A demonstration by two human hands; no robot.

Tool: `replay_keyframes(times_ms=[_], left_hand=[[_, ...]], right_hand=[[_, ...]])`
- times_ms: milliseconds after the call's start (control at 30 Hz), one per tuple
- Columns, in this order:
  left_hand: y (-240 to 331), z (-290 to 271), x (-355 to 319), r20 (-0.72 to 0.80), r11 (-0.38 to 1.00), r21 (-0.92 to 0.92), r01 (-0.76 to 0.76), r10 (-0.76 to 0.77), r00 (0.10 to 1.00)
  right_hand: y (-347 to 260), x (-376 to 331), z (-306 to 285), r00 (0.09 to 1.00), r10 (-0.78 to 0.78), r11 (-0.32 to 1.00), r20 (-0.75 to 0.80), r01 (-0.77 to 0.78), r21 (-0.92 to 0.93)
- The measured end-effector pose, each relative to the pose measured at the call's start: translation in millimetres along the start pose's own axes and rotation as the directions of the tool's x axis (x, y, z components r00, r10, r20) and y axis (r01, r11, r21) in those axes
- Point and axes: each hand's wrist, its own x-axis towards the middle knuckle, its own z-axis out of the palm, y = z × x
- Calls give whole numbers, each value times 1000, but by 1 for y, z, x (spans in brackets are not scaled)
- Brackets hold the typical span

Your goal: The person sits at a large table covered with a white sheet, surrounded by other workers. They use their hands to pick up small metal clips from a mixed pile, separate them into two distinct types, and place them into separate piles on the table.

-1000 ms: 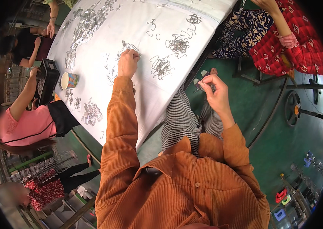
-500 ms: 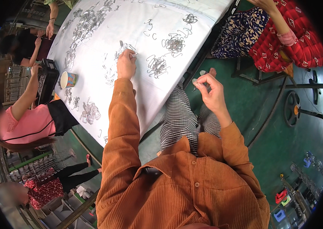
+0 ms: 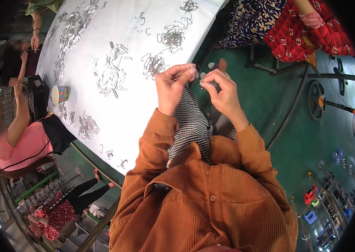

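Observation:
Both my hands are raised close together, just off the near right edge of the white table. My left hand pinches a small shiny metal piece between thumb and fingertips; its exact shape is too small to tell. My right hand is closed in a pinch on another small metal piece, also hard to make out. Beyond my left hand lies a tangled heap of curved wire hooks. Left of that, a loose pile of short, narrow metal pieces spreads over the tabletop.
More hooks lie along the table's far right side. A paper cup stands at its left edge. People sit or stand around: one in pink at left, one in red at right. A pedal-like wheel is on the right.
My left hand has left the pile of narrow metal pieces and come right and nearer, up beside my right hand. My right hand has shifted slightly left. The whole view has shifted a little.

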Motion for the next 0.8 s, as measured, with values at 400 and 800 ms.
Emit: replay_keyframes(times_ms=[400,800], left_hand=[[-23,-1,5,13,999,39,-29,28,1000],[-58,-28,25,282,786,315,-532,458,843]], right_hand=[[22,2,12,998,53,994,30,-50,-96],[21,62,4,985,110,980,133,-85,-183]])
